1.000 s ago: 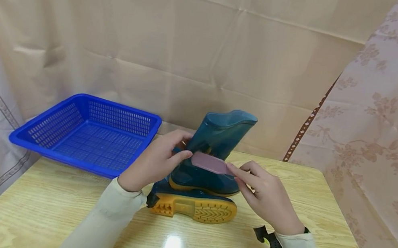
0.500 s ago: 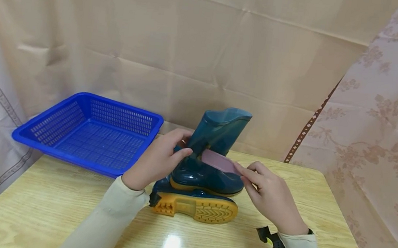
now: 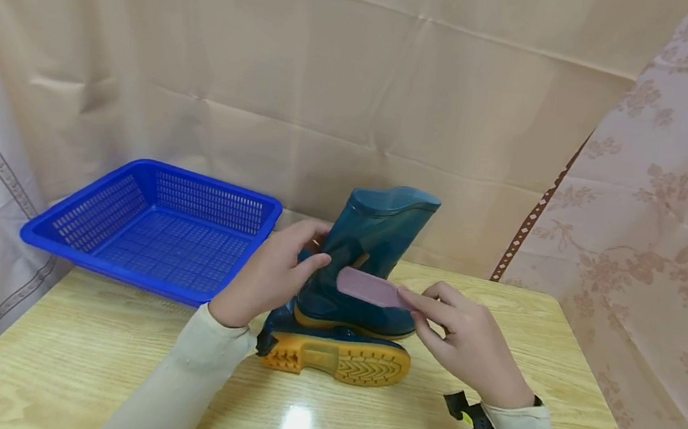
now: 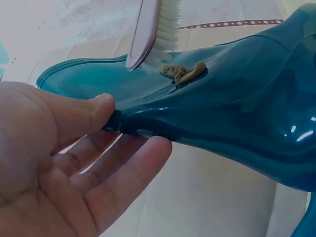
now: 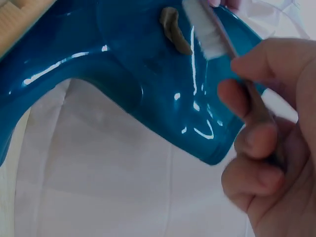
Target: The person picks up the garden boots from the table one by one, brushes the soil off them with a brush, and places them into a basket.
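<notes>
A teal rain boot (image 3: 382, 236) with a yellow sole stands upright, leaning slightly right. My left hand (image 3: 268, 276) pinches the back of its shaft between thumb and fingers. In my right hand (image 3: 470, 336) is a scrub brush (image 3: 370, 288) with a pink back; its white bristles (image 5: 210, 37) face the boot. A brown lump, like mud (image 4: 182, 74), sticks to the shaft close to the bristles. I cannot tell whether bristles and boot touch. In front, a second rain boot (image 3: 337, 362) lies on its side, yellow sole towards me, its upper mostly hidden.
At the back left, a blue plastic basket (image 3: 144, 284) stands on the wooden table (image 3: 135, 346). A beige cloth (image 3: 307, 85) hangs close behind the boots. Patterned cloth (image 3: 660, 262) hangs along the right side.
The brush slid right and slightly up the boot, then came back left and down. The boot's top swayed a little left, then right. The left hand kept its hold; the second boot stayed put.
</notes>
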A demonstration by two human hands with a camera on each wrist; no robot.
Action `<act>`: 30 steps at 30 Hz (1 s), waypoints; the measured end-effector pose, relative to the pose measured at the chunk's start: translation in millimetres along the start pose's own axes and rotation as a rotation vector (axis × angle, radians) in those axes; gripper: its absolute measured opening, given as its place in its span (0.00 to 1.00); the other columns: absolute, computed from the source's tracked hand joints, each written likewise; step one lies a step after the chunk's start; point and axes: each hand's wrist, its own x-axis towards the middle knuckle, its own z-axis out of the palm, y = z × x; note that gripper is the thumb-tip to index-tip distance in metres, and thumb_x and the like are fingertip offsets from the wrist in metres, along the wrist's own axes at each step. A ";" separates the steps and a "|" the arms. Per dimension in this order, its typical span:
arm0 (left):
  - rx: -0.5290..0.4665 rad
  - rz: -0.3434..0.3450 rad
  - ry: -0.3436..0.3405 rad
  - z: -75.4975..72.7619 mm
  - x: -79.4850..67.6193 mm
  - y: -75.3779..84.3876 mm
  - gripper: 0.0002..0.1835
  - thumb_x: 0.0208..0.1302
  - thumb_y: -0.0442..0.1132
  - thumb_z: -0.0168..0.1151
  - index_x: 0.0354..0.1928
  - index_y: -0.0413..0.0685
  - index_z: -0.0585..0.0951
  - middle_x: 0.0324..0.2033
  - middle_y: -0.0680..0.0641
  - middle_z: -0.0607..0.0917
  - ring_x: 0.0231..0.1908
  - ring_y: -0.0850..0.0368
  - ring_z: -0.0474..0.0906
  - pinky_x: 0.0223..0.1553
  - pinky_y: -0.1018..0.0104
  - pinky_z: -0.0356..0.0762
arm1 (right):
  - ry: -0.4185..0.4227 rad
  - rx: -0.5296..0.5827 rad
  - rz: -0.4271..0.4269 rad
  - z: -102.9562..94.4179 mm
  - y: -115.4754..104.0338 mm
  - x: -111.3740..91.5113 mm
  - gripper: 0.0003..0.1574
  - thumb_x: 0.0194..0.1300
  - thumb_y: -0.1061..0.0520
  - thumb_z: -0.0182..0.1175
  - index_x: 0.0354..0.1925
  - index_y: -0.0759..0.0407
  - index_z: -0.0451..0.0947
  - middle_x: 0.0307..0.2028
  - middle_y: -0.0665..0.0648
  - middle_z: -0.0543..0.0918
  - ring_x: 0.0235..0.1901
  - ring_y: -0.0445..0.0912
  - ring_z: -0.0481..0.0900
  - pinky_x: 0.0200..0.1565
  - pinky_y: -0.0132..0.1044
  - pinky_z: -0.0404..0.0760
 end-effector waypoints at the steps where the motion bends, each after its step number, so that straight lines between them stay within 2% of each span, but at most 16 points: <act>1: 0.001 0.009 -0.006 -0.2 0.0 0.4 0.19 0.76 0.38 0.61 0.66 0.54 0.76 0.54 0.54 0.83 0.51 0.59 0.80 0.49 0.56 0.83 | -0.008 0.010 -0.019 1.0 -0.5 0.5 0.30 0.58 0.68 0.72 0.59 0.50 0.86 0.38 0.43 0.80 0.23 0.33 0.67 0.24 0.20 0.64; 3: 0.003 0.020 -0.020 -0.2 -0.4 1.6 0.19 0.76 0.38 0.61 0.65 0.54 0.76 0.55 0.55 0.83 0.52 0.59 0.80 0.51 0.56 0.83 | -0.025 0.029 -0.045 4.0 -1.3 1.2 0.33 0.58 0.69 0.73 0.60 0.50 0.85 0.39 0.44 0.80 0.24 0.34 0.69 0.26 0.20 0.66; 6: 0.013 0.026 -0.031 0.0 -1.2 3.8 0.19 0.76 0.38 0.61 0.65 0.52 0.77 0.56 0.54 0.83 0.51 0.58 0.81 0.50 0.57 0.84 | -0.038 0.019 -0.040 9.5 -1.4 1.4 0.33 0.59 0.69 0.73 0.62 0.50 0.84 0.39 0.45 0.80 0.26 0.35 0.70 0.27 0.22 0.70; 13: 0.058 0.034 -0.018 2.6 -0.5 4.2 0.17 0.77 0.37 0.60 0.64 0.50 0.77 0.55 0.51 0.83 0.51 0.56 0.82 0.50 0.56 0.84 | -0.062 0.004 0.084 8.1 -0.2 -0.1 0.28 0.65 0.67 0.69 0.62 0.53 0.84 0.38 0.45 0.79 0.24 0.33 0.65 0.24 0.27 0.69; 17: 0.071 0.037 0.006 3.1 1.0 3.4 0.18 0.77 0.36 0.58 0.66 0.50 0.76 0.57 0.50 0.83 0.53 0.55 0.81 0.53 0.53 0.83 | -0.073 0.011 0.086 5.9 0.9 0.1 0.28 0.66 0.68 0.68 0.62 0.54 0.83 0.38 0.45 0.79 0.26 0.34 0.66 0.25 0.27 0.70; 21: 0.043 0.010 0.027 3.7 1.8 2.2 0.19 0.78 0.35 0.58 0.67 0.50 0.75 0.57 0.50 0.83 0.53 0.54 0.81 0.54 0.53 0.82 | -0.090 0.009 0.089 3.3 1.4 -0.7 0.28 0.66 0.68 0.68 0.62 0.53 0.84 0.38 0.44 0.79 0.26 0.34 0.66 0.26 0.28 0.70; 30: 0.027 -0.043 0.039 4.6 1.8 0.0 0.18 0.78 0.36 0.58 0.66 0.49 0.75 0.55 0.50 0.82 0.51 0.53 0.80 0.51 0.53 0.82 | -0.145 0.052 0.158 -5.0 2.6 -4.4 0.28 0.68 0.68 0.66 0.63 0.50 0.83 0.38 0.41 0.78 0.26 0.34 0.66 0.26 0.28 0.69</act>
